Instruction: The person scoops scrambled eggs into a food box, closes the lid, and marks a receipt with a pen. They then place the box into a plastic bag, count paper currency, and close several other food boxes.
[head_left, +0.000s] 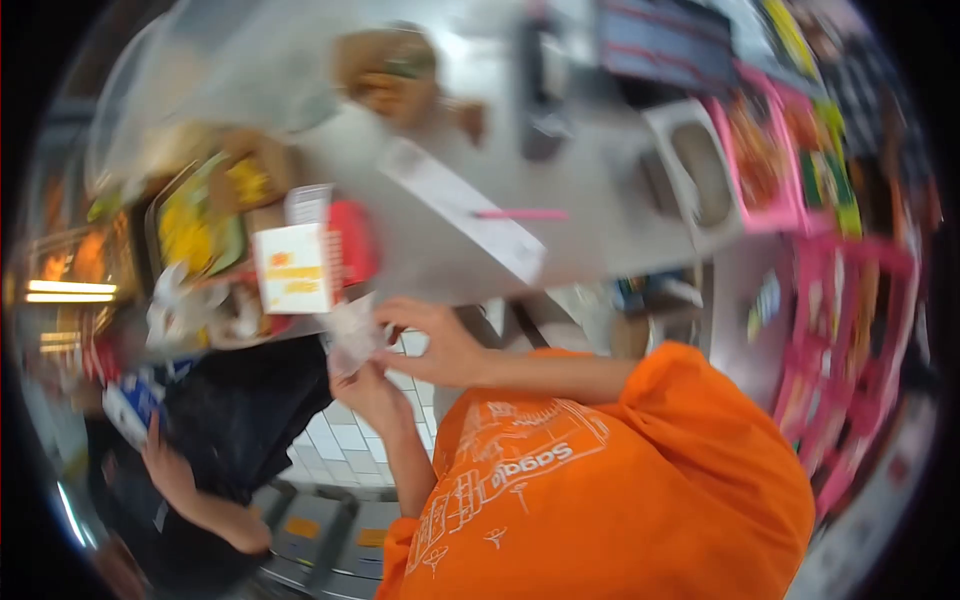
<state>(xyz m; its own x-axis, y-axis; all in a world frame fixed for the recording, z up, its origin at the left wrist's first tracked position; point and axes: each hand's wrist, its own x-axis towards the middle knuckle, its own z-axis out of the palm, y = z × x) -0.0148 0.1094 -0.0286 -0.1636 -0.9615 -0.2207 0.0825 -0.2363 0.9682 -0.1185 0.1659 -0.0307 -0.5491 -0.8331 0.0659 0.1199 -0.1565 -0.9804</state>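
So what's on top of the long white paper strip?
One end of a thin pink stick; the paper strip directly beneath that end is covered.

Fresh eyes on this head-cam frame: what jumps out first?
Probably the bright orange shirt on the person, filling the lower middle and right. Next, the vivid pink rack down the right side. Then, left of centre, the left hand and right hand meet at some translucent wrapping, just below the white box with yellow lettering.
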